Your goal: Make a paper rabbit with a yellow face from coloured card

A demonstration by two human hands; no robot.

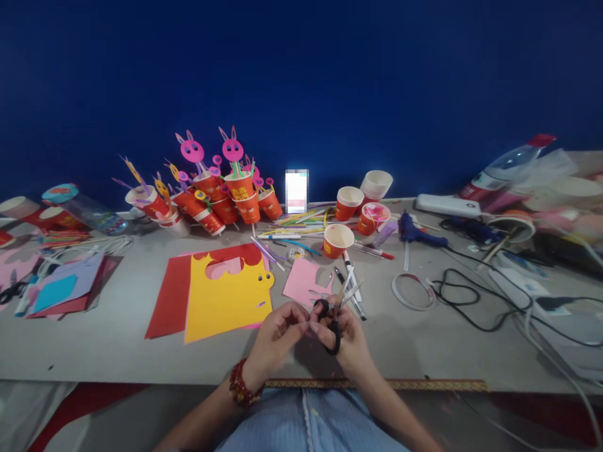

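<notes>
My right hand point(346, 339) has black-handled scissors point(335, 337) in it, their blades pointing up and away from me. Its thumb and forefinger also come together with the fingertips of my left hand point(282, 333). The left hand is closed in a pinch; the tiny piece between the fingertips is too small to name. Just beyond the hands lies a pink paper sheet point(301, 282) with cut-out edges. A yellow sheet point(226, 304), with small googly eyes point(264, 277) at its right edge, rests on red paper point(169, 307) to the left.
Red paper cups with pink rabbit faces point(232, 149) stand at the back left. Paper cups point(338, 240), pens point(360, 304) and colourful strips point(306, 218) lie ahead. On the right are a blue glue gun point(419, 233), a tape ring point(413, 291), cables point(471, 295) and a bottle point(506, 166).
</notes>
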